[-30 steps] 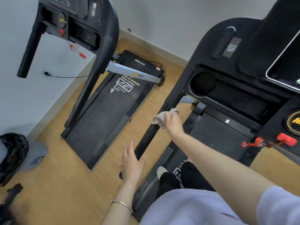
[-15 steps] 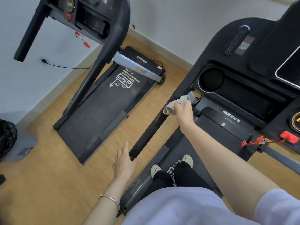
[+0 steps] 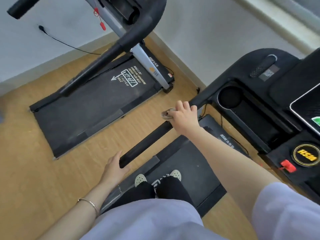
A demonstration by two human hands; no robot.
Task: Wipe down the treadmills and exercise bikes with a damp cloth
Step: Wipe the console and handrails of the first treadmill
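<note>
Cloth (image 3: pixel 167 113) gripped by right hand (image 3: pixel 183 118) against treadmill handrail (image 3: pixel 147 141); left hand (image 3: pixel 113 169), fingers straight, beside its end.

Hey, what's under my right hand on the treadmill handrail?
A crumpled grey cloth, held against the black handrail. Only its bunched edge pokes out beside the right hand; the rest is covered.

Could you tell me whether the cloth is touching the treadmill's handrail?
Touching. The head view shows the right hand pressing the cloth onto the black handrail, fingers curled over it, with no gap visible.
</note>
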